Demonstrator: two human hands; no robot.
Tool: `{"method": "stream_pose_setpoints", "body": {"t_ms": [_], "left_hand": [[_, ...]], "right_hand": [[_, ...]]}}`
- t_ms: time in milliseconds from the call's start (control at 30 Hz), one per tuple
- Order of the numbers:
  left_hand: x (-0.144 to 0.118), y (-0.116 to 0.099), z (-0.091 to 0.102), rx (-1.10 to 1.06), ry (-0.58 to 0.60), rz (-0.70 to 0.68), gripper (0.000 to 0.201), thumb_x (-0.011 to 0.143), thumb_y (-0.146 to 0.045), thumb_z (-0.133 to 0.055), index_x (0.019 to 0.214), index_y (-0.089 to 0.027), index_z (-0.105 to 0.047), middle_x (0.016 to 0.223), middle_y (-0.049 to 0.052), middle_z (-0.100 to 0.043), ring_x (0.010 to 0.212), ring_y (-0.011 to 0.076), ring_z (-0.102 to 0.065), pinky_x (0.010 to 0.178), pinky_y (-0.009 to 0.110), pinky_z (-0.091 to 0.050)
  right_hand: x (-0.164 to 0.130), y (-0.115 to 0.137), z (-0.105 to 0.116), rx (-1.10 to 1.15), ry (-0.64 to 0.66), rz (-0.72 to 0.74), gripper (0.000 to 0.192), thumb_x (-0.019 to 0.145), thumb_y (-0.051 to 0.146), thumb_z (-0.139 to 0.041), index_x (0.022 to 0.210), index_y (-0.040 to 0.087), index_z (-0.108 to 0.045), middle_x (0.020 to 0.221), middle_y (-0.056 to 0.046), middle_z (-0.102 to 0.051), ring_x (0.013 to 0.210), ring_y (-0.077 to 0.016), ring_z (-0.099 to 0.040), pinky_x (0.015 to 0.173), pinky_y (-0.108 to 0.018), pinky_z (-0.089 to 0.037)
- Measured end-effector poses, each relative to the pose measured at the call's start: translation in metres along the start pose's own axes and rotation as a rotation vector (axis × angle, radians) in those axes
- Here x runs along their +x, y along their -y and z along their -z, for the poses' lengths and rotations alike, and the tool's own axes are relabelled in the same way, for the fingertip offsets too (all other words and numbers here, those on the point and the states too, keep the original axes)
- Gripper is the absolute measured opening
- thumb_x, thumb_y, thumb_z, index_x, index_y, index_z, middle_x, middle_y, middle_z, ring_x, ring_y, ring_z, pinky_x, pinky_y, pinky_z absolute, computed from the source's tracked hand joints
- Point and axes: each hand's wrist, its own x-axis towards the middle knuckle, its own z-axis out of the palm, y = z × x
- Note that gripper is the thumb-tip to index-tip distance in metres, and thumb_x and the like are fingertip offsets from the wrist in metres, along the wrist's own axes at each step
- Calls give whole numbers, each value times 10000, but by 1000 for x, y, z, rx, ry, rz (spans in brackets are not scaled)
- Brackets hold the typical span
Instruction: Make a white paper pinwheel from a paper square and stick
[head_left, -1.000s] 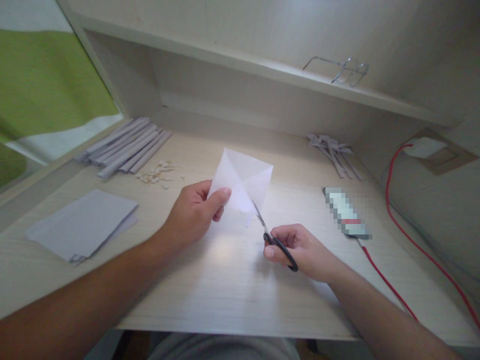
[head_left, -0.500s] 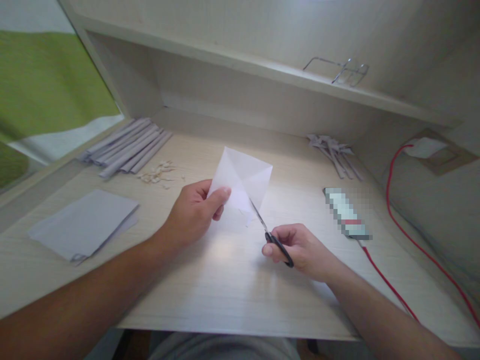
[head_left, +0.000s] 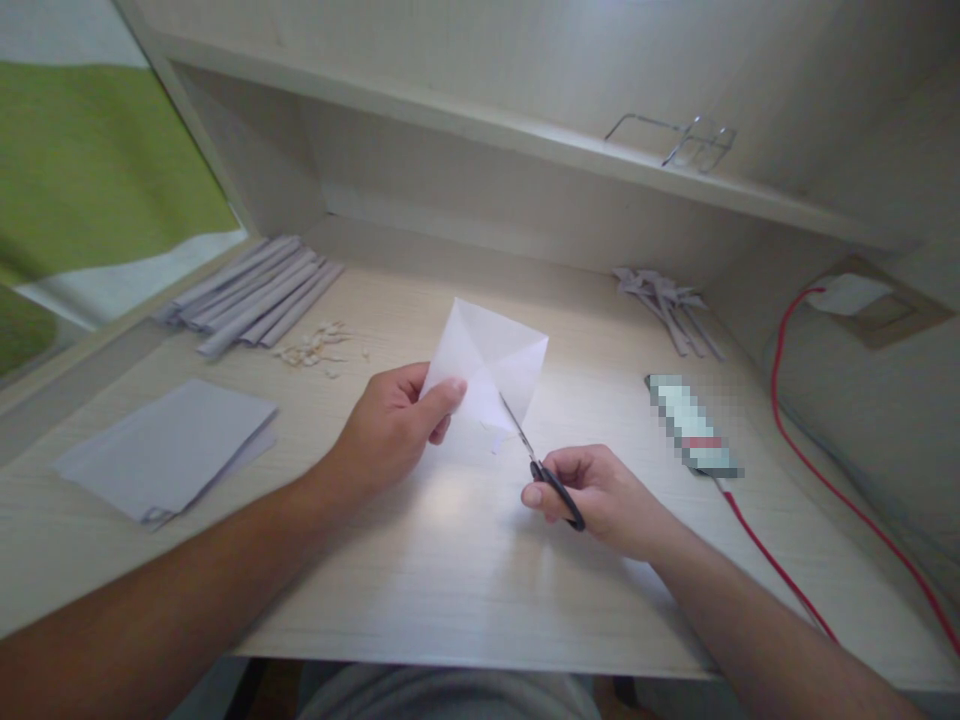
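My left hand point(head_left: 409, 415) pinches a white, creased square of paper point(head_left: 480, 350) by its left side, thumb on top. Diagonal fold lines cross on the sheet. My right hand point(head_left: 596, 500) grips black-handled scissors point(head_left: 556, 490), fingers in the loops. The scissor blades lie at the paper's lower right corner, their tips pointing toward the crossing of the folds. A small paper scrap shows on the table below the sheet.
Rolled paper tubes point(head_left: 259, 290) and small pale bits point(head_left: 315, 348) lie at the back left, with stacked paper sheets point(head_left: 180, 440) nearer. Paper pinwheel-like pieces on sticks point(head_left: 667, 305) and a phone point(head_left: 690, 425) on a red cable point(head_left: 780, 570) are at right. Glasses point(head_left: 694, 142) rest on the shelf.
The paper and my left hand have shifted slightly to the right. The scissors stay in nearly the same place, their blades still at the paper.
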Motion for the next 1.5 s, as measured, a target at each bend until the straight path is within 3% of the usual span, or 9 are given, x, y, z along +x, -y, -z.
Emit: {"method": "stream_pose_setpoints", "body": {"t_ms": [233, 533, 1500], "left_hand": [[-1, 6, -3, -4, 88, -15, 400, 894, -395, -589, 561, -188, -512, 541, -31, -510, 540, 125, -455, 567, 269, -339], [-1, 7, -3, -21, 114, -23, 406, 894, -400, -585, 555, -191, -511, 541, -28, -507, 541, 130, -454, 561, 268, -336], [0, 8, -3, -35, 111, -29, 389, 895, -394, -585, 576, -185, -510, 545, -34, -499, 542, 121, -442, 565, 267, -331]], "right_hand": [[0, 0, -1, 29, -2, -3, 471, 747, 557, -790, 621, 170, -553, 563, 59, -407, 534, -90, -313, 508, -272, -190], [0, 0, -1, 65, -10, 21, 469, 729, 547, -811, 619, 172, -551, 568, 58, -411, 538, -89, -312, 506, -264, -193], [3, -3, 0, 1, -51, 40, 464, 764, 544, -787, 582, 166, -588, 523, 43, -476, 505, -92, -361, 507, -273, -229]]}}
